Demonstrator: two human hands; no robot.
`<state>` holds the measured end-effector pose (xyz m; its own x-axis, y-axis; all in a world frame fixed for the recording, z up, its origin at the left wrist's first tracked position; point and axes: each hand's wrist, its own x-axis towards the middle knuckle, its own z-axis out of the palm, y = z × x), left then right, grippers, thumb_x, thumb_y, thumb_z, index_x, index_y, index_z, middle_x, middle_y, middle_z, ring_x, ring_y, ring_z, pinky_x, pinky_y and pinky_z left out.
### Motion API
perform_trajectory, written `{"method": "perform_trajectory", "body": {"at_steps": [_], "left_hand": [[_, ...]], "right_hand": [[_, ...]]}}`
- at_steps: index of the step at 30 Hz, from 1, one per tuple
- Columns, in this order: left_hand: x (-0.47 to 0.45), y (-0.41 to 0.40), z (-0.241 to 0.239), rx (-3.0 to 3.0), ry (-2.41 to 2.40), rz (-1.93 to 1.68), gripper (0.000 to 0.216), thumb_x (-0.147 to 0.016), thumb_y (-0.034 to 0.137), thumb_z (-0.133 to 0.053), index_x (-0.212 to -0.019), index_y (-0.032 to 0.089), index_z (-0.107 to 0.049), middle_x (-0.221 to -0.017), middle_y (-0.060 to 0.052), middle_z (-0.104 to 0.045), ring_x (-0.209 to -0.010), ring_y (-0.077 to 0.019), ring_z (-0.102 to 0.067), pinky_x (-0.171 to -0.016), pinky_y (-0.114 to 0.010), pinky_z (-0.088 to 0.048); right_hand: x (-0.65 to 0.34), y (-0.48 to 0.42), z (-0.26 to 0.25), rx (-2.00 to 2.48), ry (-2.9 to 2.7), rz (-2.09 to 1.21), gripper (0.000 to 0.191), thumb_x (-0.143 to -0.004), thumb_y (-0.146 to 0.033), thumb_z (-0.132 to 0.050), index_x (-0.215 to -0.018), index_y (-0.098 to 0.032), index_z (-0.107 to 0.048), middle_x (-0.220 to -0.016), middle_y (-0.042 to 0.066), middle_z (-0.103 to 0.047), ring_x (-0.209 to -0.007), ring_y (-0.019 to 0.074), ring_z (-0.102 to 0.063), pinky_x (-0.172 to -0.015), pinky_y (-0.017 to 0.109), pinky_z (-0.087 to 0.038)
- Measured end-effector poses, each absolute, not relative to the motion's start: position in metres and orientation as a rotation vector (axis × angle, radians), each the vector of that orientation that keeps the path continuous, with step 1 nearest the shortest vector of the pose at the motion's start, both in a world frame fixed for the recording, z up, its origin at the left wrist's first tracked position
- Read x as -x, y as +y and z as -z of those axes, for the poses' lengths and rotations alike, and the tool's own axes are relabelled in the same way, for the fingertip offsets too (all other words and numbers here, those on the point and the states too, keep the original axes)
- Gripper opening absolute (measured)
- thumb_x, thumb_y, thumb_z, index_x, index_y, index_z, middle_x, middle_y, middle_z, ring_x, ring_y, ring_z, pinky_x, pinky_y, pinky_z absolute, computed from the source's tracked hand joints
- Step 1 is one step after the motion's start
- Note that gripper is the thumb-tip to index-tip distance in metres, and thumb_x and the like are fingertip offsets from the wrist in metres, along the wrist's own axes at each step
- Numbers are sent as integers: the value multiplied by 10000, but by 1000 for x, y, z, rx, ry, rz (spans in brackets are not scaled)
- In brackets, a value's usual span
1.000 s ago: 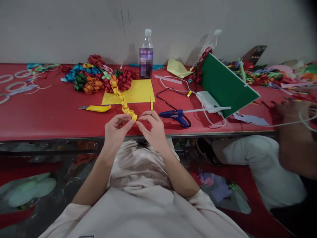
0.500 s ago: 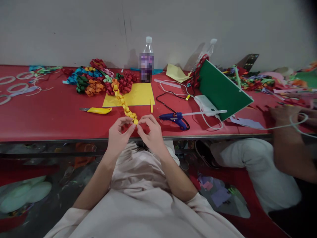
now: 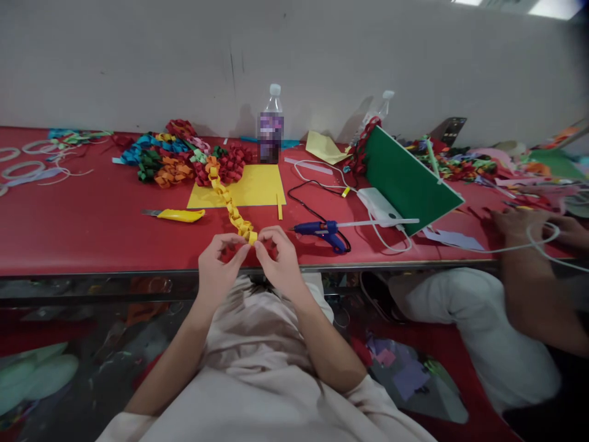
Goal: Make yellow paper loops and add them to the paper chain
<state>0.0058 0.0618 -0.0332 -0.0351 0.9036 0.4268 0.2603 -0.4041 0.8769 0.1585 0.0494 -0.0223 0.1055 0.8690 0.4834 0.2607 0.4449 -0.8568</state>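
Note:
My left hand point(image 3: 219, 264) and my right hand point(image 3: 277, 261) meet at the near edge of the red table point(image 3: 92, 227). Both pinch the near end of a yellow folded paper chain point(image 3: 229, 201). The chain runs away from me over a yellow paper sheet point(image 3: 257, 184) into a heap of coloured paper chains point(image 3: 184, 153). A loose yellow paper strip point(image 3: 279, 207) lies just past my right hand.
A yellow utility knife point(image 3: 177, 215) lies to the left, a blue glue gun point(image 3: 322, 229) with its cable to the right. A bottle point(image 3: 270, 124) stands by the wall. A green board point(image 3: 407, 178) leans at right. Another person's hands point(image 3: 529, 224) hold white wire at far right.
The view has tilted up a little, so the table sits lower in the picture. My hands stay pinched on the chain's end and have drawn slightly closer together.

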Motion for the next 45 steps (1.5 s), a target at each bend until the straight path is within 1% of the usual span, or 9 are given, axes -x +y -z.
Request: {"method": "perform_trajectory", "body": {"at_steps": [5,9,11,17,23,30,33,38,45], "left_hand": [[-4,61,34,-1902,1228,-1495,130,-908,301,-721,-988,205,-683,-926,-31,-681,-864,-162,-634,-788,-284,-506],[-1,67,27,-2425,1202,-1448,335,-934,301,-704,-1260,235,-666,-1246,-114,-670,-1185,-255,-587,-1013,-399,-460],[1,72,24,-2633,1127,-1360,405,-964,266,-662,-1365,253,-613,-1353,-112,-653,-1280,-264,-559,-1058,-416,-418],[4,80,23,-2719,1162,-1395,275,-992,263,-619,-1263,248,-667,-1127,-59,-771,-1123,-234,-658,-964,-406,-400],[2,78,27,-2785,1142,-1316,303,-996,264,-615,-1296,240,-655,-1194,-67,-761,-1139,-233,-656,-968,-407,-396],[-1,89,47,-2535,1188,-1428,219,-1014,312,-575,-1158,229,-716,-1084,-73,-773,-1030,-227,-649,-903,-383,-440],[-1,91,50,-2537,1181,-1407,244,-1018,328,-565,-1187,222,-704,-1107,-83,-764,-1051,-231,-641,-908,-382,-434],[3,89,47,-2702,1170,-1300,304,-1013,357,-574,-1271,229,-670,-1159,-98,-761,-1107,-247,-644,-950,-405,-397],[9,98,39,-2766,1137,-1292,326,-1019,358,-549,-1303,249,-667,-1176,-98,-761,-1135,-259,-648,-977,-431,-379]], "right_hand": [[-157,52,29,1052,-1303,-803,158,-885,-349,-693,-850,-203,-646,-889,18,-610,-738,136,-527,-671,281,-413],[-161,58,33,1006,-1228,-875,214,-844,-356,-713,-741,-206,-602,-806,10,-589,-717,146,-515,-676,298,-400],[-164,60,33,991,-1240,-906,219,-832,-358,-715,-729,-208,-594,-787,6,-579,-720,152,-517,-689,304,-404],[-161,62,28,934,-1239,-1033,236,-800,-415,-760,-777,-207,-651,-845,8,-587,-795,159,-541,-766,306,-438],[-155,68,37,1006,-1191,-945,434,-763,-520,-795,-611,-206,-537,-718,-25,-491,-684,134,-435,-655,290,-368],[-156,73,40,1008,-1195,-1056,385,-722,-527,-819,-660,-192,-641,-771,-1,-576,-749,150,-529,-720,289,-425],[-157,76,40,1024,-1196,-1106,399,-714,-553,-810,-684,-192,-644,-751,-12,-582,-733,144,-519,-716,280,-431],[-160,78,42,1017,-1237,-1033,515,-720,-643,-783,-605,-201,-544,-698,-29,-507,-701,137,-470,-694,278,-403],[-158,88,38,961,-1241,-1166,514,-649,-678,-812,-686,-201,-626,-757,-19,-577,-769,153,-529,-770,291,-441]]}}
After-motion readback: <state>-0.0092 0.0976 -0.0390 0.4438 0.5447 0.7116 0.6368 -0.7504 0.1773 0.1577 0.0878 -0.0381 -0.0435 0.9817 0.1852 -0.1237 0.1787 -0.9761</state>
